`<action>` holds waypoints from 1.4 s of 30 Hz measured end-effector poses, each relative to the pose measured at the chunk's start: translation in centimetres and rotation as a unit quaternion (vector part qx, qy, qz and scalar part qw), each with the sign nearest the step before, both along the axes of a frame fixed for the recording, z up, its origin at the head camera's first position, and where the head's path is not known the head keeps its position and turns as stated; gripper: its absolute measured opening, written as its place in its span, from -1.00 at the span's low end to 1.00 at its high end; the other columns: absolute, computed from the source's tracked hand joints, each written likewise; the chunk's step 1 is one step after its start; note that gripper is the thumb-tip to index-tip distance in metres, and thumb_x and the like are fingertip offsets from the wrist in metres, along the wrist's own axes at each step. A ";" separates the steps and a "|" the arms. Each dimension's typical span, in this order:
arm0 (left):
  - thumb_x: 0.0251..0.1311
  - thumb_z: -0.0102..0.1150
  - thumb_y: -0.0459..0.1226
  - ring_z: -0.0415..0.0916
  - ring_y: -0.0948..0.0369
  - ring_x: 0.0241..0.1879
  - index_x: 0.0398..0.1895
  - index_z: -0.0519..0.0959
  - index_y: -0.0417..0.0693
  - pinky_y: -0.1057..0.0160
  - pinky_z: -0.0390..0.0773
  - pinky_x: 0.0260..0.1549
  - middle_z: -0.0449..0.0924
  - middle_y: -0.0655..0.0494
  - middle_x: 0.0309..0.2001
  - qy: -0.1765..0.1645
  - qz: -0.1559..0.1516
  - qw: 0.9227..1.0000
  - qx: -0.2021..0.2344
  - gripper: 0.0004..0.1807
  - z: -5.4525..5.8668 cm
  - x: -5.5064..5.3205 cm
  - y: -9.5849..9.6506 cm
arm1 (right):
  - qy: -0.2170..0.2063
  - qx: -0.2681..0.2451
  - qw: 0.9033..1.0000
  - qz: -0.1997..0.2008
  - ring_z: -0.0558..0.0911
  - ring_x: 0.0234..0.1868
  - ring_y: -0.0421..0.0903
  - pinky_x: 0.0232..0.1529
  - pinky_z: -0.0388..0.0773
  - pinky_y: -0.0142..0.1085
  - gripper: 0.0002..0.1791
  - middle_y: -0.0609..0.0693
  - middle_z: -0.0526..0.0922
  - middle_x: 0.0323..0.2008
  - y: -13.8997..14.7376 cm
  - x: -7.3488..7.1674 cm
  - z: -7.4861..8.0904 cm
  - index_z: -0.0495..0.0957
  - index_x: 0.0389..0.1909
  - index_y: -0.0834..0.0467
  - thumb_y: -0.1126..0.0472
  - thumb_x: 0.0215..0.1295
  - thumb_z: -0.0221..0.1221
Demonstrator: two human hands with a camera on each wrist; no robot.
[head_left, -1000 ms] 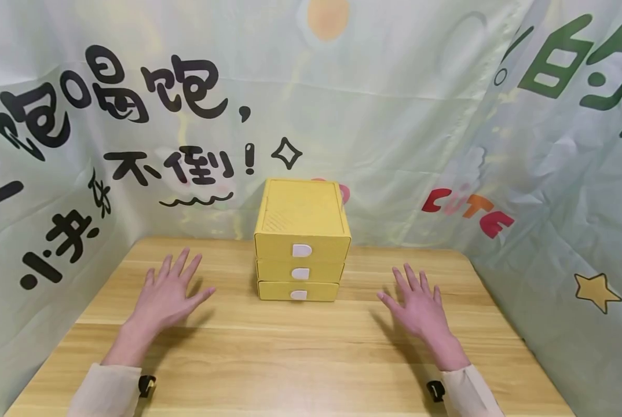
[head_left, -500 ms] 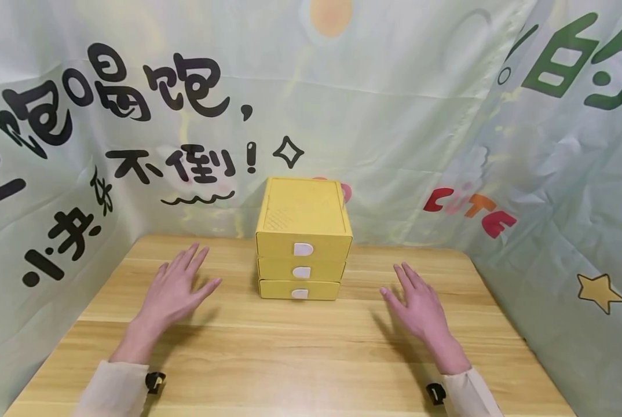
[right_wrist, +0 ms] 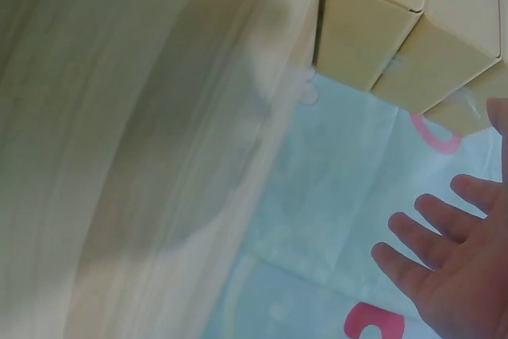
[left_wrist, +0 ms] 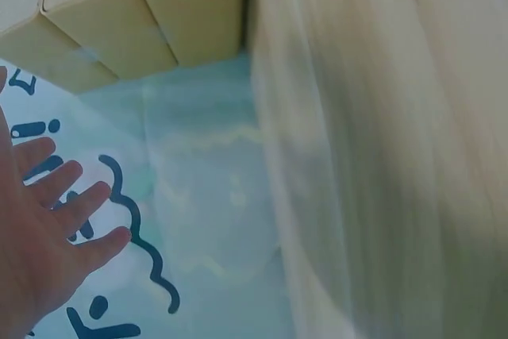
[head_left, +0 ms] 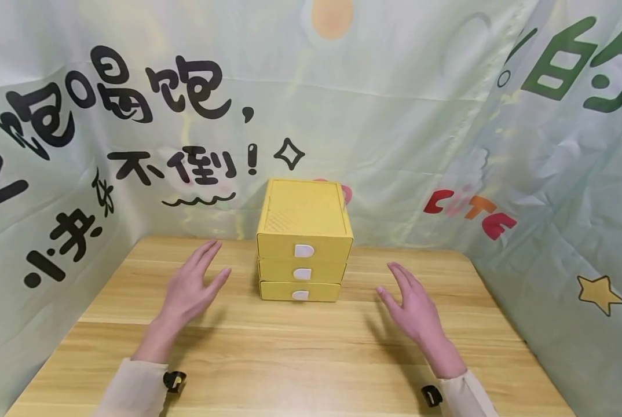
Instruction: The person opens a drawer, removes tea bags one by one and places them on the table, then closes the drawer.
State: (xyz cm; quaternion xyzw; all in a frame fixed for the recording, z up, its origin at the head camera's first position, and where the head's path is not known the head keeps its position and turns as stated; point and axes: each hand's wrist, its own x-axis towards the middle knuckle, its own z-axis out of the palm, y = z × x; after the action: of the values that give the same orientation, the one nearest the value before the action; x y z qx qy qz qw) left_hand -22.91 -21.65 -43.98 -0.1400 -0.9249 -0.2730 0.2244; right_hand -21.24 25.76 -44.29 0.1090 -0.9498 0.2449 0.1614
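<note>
- Drawer unit (head_left: 304, 208), yellow, boxy, three tiers; upright at the far middle of the table, between the two hands and touching neither. Its back is hidden; both wrist views cut it off at the top edge. Flat faces, straight edges, thin dark lines at the seams; a faint hatched patch on the top panel.
- Pull tabs, three: top (head_left: 304, 251), middle (head_left: 302, 274), bottom (head_left: 300, 295); whitish, flat, rounded on one side, one per drawer front.
- Drawers, all pushed in; contents hidden from every view.
- Left hand (head_left: 190, 292), left of the unit, fingers extended, thumb spread away from them; in the head view some fingers overlap. Cut off in its wrist view.
- Right hand (head_left: 412, 307), right of the unit, fingers extended, thumb apart; likewise cropped in its wrist view.
- Sleeves, pale, cropped by the lower edge; a black wrist device at each cuff, detail too small to tell.
- Table (head_left: 290, 353), light wood grain, rounded far corners, hand shadows on it; blurred in both wrist views.
- Cloth backdrop (head_left: 394, 127), pale, creased; black and green characters cropped at the sides, a pink motif partly hidden behind the unit.
</note>
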 end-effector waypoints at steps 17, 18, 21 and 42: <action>0.58 0.02 -0.19 0.29 -0.16 0.44 0.57 0.30 -0.12 -0.32 0.36 0.34 0.25 -0.16 0.55 0.008 -0.088 0.963 0.253 -0.43 0.2 -1.5 4.2 | 0.114 -0.033 0.992 0.048 0.44 0.40 0.24 0.35 0.43 0.23 -0.35 0.22 0.45 0.41 -3.0 0.4 1.0 0.38 0.48 0.19 0.05 0.47 0.28; 0.58 0.01 -0.20 0.32 -0.16 0.43 0.56 0.31 -0.14 -0.30 0.40 0.32 0.26 -0.17 0.54 0.003 -0.094 0.958 0.272 -0.44 0.2 -1.6 4.5 | 0.123 -0.036 0.990 0.050 0.45 0.39 0.23 0.34 0.44 0.22 -0.36 0.21 0.46 0.40 -3.2 0.4 1.1 0.40 0.46 0.20 0.08 0.45 0.29; 0.62 -0.06 -0.20 0.34 -0.14 0.43 0.56 0.31 -0.16 -0.24 0.40 0.35 0.27 -0.17 0.53 -0.019 -0.106 0.941 0.321 -0.46 0.5 -1.9 5.3 | 0.151 -0.043 0.986 0.058 0.48 0.37 0.21 0.30 0.49 0.20 -0.37 0.20 0.49 0.37 -3.7 0.4 1.1 0.43 0.44 0.20 0.13 0.41 0.32; 0.63 -0.42 0.14 0.03 -0.14 0.58 0.69 0.00 -0.11 -0.39 0.19 0.44 0.01 -0.11 0.65 -0.195 -0.192 0.838 0.472 -0.24 2.7 -4.9 7.7 | 0.309 -0.034 0.939 0.148 0.57 0.20 0.20 0.23 0.54 -0.06 -0.38 0.23 0.58 0.20 -7.9 -0.2 2.1 0.54 0.29 0.30 -0.15 0.58 0.05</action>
State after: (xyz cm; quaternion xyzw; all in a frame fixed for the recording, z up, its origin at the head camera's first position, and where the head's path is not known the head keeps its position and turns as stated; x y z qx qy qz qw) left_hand -27.84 -13.92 -41.25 -0.1353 -0.6635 -0.7356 0.0210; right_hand -21.46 17.91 -42.23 0.3129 -0.8174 0.2526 0.4125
